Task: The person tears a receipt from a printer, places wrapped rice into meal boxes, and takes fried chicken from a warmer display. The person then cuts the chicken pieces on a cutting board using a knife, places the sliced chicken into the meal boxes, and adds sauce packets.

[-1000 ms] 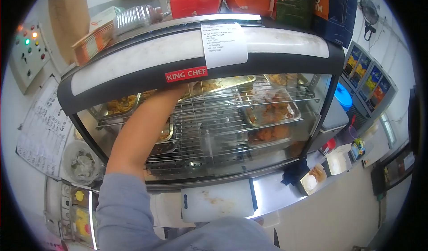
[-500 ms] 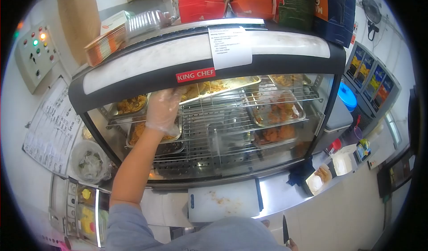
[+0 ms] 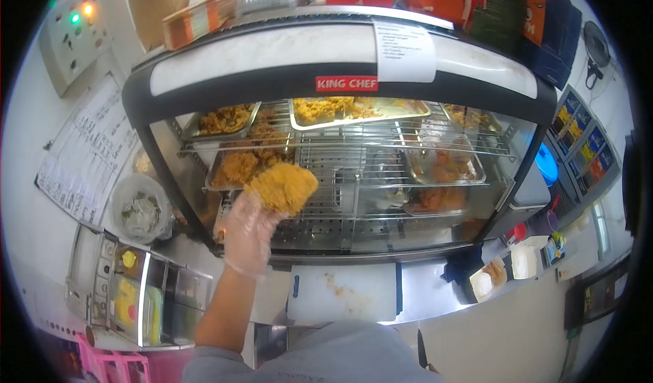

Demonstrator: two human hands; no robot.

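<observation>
My left hand, in a clear plastic glove, holds a large golden fried piece of food by its lower left edge. The piece is in front of the open side of a glass display warmer. Behind it, metal trays with fried food rest on wire racks, among them a long upper tray and one at the upper left. Of my right side, a dark knife blade shows at the bottom edge; the hand there is too hidden to make out.
Below the warmer lies a white cutting board with brown crumbs. An open food box stands to its right. At the left are a plastic-lined bin and a container unit. Boxes are stacked on the warmer.
My left hand was reaching inside the warmer near the upper tray; it has come down and out with the fried piece in it. The camera view has shifted.
</observation>
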